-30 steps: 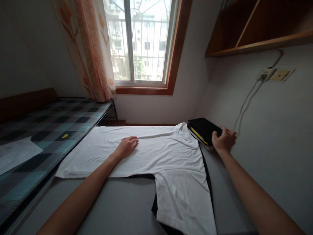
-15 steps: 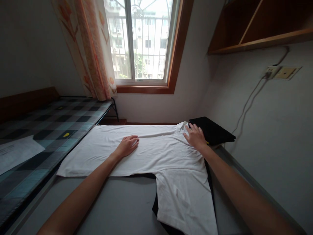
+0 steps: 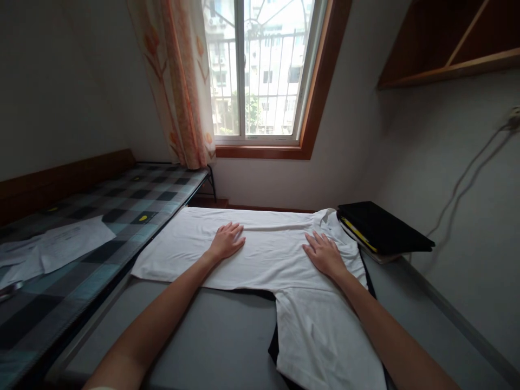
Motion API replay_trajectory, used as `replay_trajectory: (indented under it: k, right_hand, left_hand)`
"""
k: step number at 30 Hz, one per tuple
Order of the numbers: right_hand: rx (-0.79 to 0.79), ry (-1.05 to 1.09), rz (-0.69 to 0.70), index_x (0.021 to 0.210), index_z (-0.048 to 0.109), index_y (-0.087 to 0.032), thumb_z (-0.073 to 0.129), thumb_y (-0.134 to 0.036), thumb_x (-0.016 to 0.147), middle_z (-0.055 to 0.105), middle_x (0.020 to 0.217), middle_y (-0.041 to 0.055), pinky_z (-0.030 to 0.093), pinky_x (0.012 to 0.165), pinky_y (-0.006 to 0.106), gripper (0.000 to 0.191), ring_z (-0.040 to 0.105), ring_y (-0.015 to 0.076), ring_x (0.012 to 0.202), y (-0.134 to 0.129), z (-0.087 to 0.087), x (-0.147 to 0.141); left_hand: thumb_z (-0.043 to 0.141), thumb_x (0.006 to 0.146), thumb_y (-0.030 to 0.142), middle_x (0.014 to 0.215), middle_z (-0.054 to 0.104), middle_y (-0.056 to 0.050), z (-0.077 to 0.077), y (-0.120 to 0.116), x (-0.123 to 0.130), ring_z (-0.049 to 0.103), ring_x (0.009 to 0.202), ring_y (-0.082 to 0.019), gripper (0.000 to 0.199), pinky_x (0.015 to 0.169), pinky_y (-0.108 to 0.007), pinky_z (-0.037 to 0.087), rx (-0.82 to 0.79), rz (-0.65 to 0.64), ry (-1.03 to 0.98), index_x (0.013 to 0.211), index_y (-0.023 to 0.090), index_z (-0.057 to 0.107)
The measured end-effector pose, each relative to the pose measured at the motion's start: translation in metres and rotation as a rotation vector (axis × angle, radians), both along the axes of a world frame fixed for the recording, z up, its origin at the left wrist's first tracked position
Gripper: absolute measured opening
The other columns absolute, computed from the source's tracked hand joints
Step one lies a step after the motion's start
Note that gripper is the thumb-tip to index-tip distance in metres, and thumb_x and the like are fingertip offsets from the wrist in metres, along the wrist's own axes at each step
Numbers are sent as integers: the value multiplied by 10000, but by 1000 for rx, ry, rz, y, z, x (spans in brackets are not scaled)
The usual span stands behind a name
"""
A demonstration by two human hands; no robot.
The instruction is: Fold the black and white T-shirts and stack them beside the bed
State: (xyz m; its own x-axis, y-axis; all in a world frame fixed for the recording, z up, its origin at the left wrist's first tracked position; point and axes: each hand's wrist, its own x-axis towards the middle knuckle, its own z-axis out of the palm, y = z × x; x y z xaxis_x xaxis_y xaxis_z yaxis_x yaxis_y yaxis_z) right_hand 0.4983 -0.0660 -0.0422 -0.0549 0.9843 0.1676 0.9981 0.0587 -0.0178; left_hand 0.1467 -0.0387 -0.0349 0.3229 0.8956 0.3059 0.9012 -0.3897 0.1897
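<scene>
A white T-shirt (image 3: 268,249) lies spread on the grey table (image 3: 219,336), its collar toward the right and one sleeve (image 3: 325,336) toward me. Dark cloth (image 3: 273,346) shows along the edge beneath the sleeve. My left hand (image 3: 227,240) rests flat on the middle of the shirt, fingers spread. Flat on the fabric below the collar lies my right hand (image 3: 324,253), its fingers also apart. Neither hand grips anything.
A black folder (image 3: 384,227) with a yellow edge lies on papers at the table's right. On the left is a bed with a checked mattress (image 3: 162,189) and white papers (image 3: 73,241). A wooden shelf (image 3: 450,70) hangs upper right.
My right hand has moved from the collar by the folder down and left onto the shirt's body. My left hand stays flat on the shirt. The view has turned left.
</scene>
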Motion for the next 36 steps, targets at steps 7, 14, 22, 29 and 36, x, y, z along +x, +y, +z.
replay_trajectory:
  k: [7,14,22,29,36]
  right_hand:
    - [44,26,58,1404,489,-213,319,-435,957,417,1502,86,264,1114,484,527,320,310,1396,-7,-3,9]
    - [79,62,101,1365,529,-204,349,-397,952,449,1477,102,307,1090,490,490,354,310,1377,-10,-8,16]
    - [75,79,106,1361,531,-195,350,-395,955,451,1475,97,291,1104,479,488,346,300,1384,-11,-7,16]
    - [58,103,114,1340,548,-162,393,-387,938,478,1449,123,309,1101,439,487,388,293,1358,-16,4,19]
    - [33,103,-60,1184,640,-129,454,-346,896,635,1222,176,444,943,368,405,596,285,1109,-34,19,62]
  left_hand:
    - [436,923,436,1470,449,-128,1,-4,-6,346,1377,-345,502,1109,-584,239,-50,162,18,1374,223,492]
    - [431,932,408,1469,444,-148,-1,-3,-6,359,1367,-347,479,1098,-595,239,-33,138,15,1364,214,503]
    - [441,928,429,1481,438,-120,-5,-5,-13,343,1387,-330,513,1115,-553,258,-53,103,35,1389,210,485]
    - [380,945,530,1562,290,-68,7,-34,-56,229,1451,-256,594,1170,-467,197,-178,-185,125,1478,270,358]
    - [561,769,697,1561,259,-81,32,-64,-168,287,1424,-290,848,1143,-410,286,-363,-153,199,1471,268,357]
